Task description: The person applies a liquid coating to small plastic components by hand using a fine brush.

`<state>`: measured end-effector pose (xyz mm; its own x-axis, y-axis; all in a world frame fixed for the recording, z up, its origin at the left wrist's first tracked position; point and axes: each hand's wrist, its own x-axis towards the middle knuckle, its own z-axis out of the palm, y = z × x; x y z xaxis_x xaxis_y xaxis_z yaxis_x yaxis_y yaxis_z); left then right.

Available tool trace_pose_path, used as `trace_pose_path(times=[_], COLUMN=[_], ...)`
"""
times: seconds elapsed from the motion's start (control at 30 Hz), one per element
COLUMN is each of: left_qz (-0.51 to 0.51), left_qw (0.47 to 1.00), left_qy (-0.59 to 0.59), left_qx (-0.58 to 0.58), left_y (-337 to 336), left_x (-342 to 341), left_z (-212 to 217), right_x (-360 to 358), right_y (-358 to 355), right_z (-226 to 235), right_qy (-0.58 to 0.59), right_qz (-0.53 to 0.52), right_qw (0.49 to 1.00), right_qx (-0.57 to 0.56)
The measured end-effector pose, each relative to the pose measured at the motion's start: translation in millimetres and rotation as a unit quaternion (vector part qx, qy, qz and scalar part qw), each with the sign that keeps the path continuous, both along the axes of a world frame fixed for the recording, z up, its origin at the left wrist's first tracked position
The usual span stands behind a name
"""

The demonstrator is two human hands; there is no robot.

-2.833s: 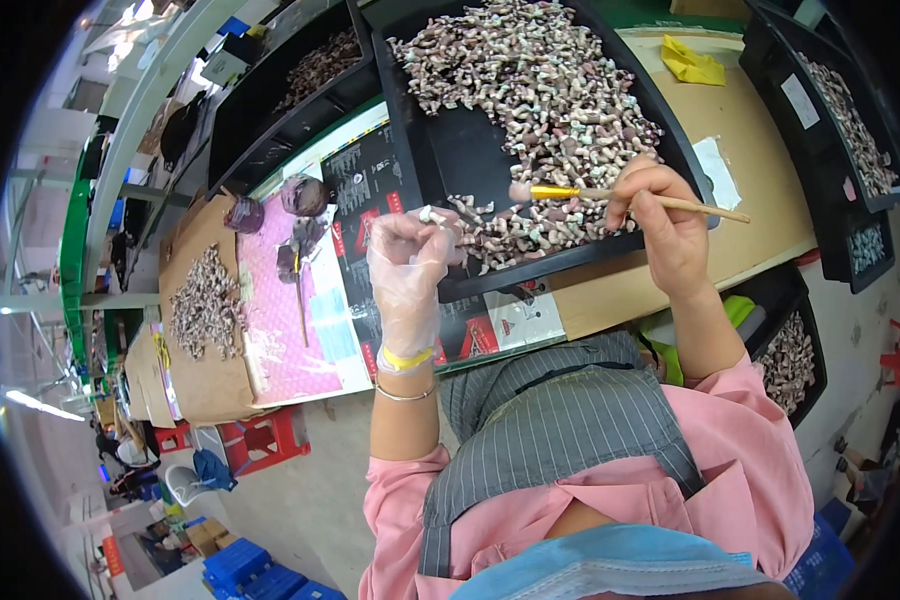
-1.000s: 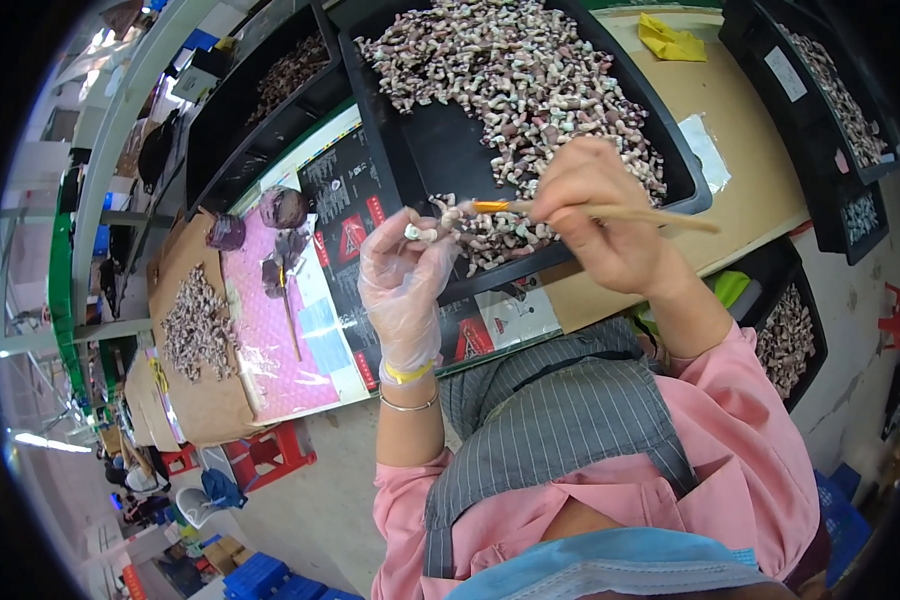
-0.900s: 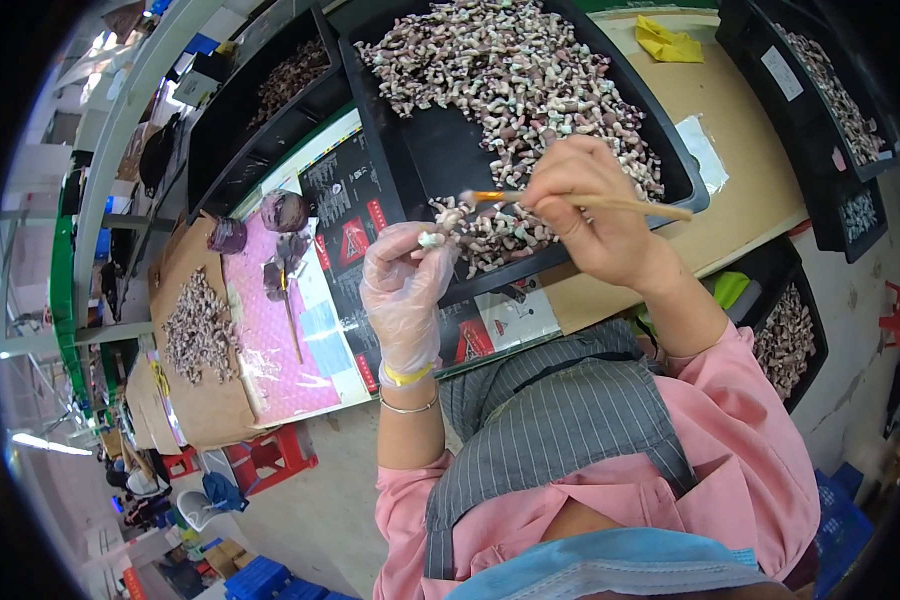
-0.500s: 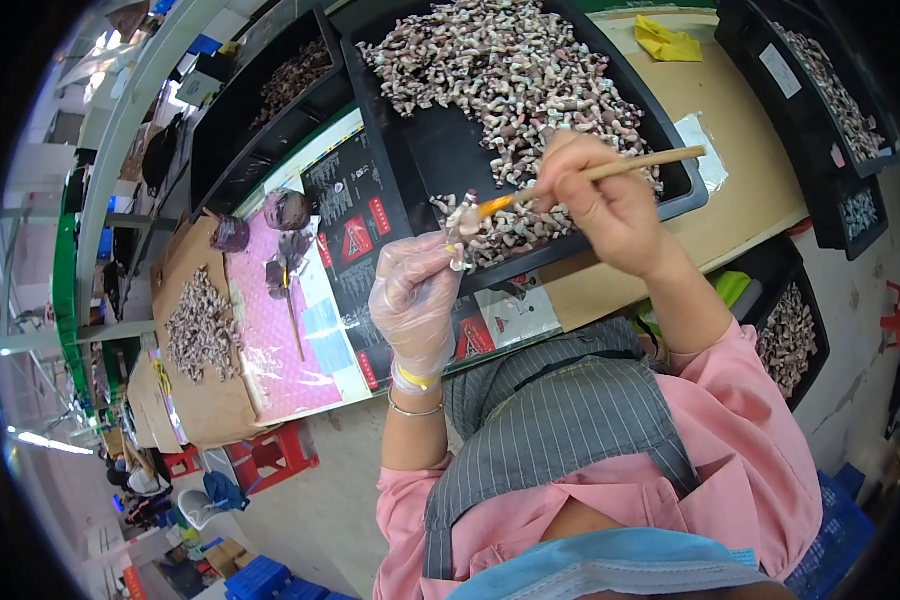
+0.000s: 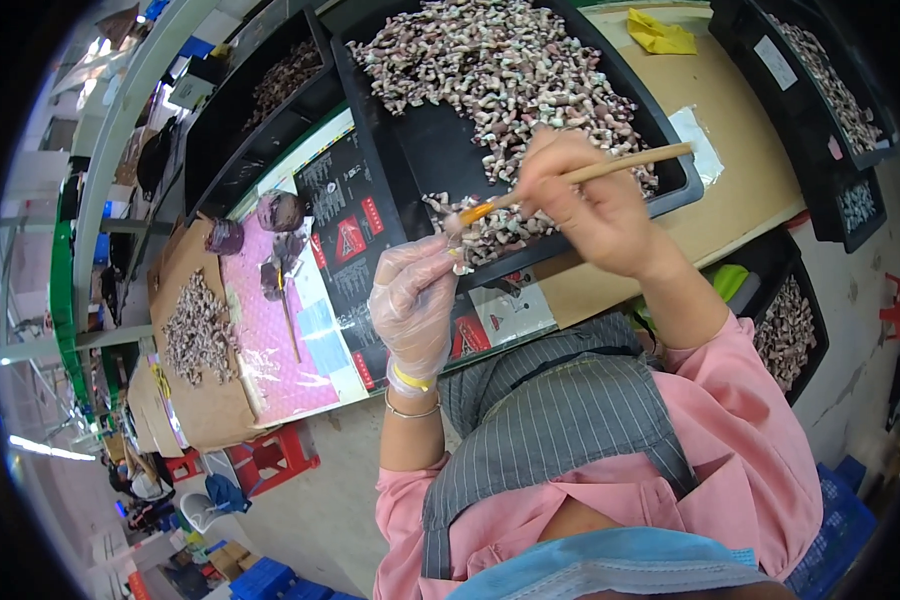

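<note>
My left hand [image 5: 411,305], in a clear plastic glove, pinches a small pale figurine [image 5: 458,258] at its fingertips, mostly hidden by the fingers. A paintbrush [image 5: 642,158] with a wooden handle and an orange band is gripped in my bare right hand [image 5: 595,210]. Its bristles touch or nearly touch the figurine; I cannot tell which. Both hands are over the near edge of a large black tray [image 5: 425,150]. A heap of small white and purple-brown figurines [image 5: 510,55] fills its far and right parts, and a smaller group lies beside my fingertips.
Left of the tray, a pink sheet [image 5: 255,345] bears two dark-stained paint pots [image 5: 281,211] and another brush [image 5: 289,318]. Figurines lie on brown cardboard [image 5: 165,285]. More black bins [image 5: 225,125] stand left and right. A yellow cloth [image 5: 660,35] lies at the far right.
The brush has moved slightly left, its tip now lower against the left fingertips. My right hand has shifted a little with it, while the left keeps its pinch.
</note>
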<state>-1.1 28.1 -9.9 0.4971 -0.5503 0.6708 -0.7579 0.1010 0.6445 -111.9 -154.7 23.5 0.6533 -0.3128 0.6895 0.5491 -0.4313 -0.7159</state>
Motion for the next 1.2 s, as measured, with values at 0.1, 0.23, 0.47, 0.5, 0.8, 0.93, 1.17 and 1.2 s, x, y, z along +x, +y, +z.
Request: trace_pose_path(times=[0.1, 0.23, 0.47, 0.5, 0.8, 0.93, 1.17, 1.2], left_qz=[0.008, 0.002, -0.034, -0.044, -0.168, -0.181, -0.148, -0.149], left_qw=[1.000, 0.999, 0.968, 0.945, 0.803, 0.827, 0.872, 0.874], left_qy=[0.007, 0.041, 0.243, 0.316, 0.559, 0.525, 0.465, 0.461], left_qx=[-0.006, -0.021, -0.051, -0.074, -0.120, -0.093, -0.043, -0.049], left_y=[1, 1, 1, 0, -12, -13, -19, -20], left_x=[3, 4, 0, -1, 9, 6, 3, 3], left_z=[-3, -6, 2, 6, 21, 19, 23, 23], right_x=[2, -3, -4, -6, -11, -10, -4, -6], right_y=[-5, -5, -15, -13, -8, -4, -10, -11], right_z=[-6, -8, -15, -16, -14, -5, 1, 3], right_qy=[0.013, 0.025, 0.056, 0.040, -0.014, -0.006, -0.010, -0.010], right_qz=[-0.053, -0.027, -0.091, -0.069, -0.039, -0.024, -0.141, -0.142], right_qw=[0.998, 0.994, 0.992, 0.993, 0.993, 0.996, 0.978, 0.978], right_qx=[-0.015, 0.100, 0.072, 0.091, 0.112, 0.087, -0.153, -0.153])
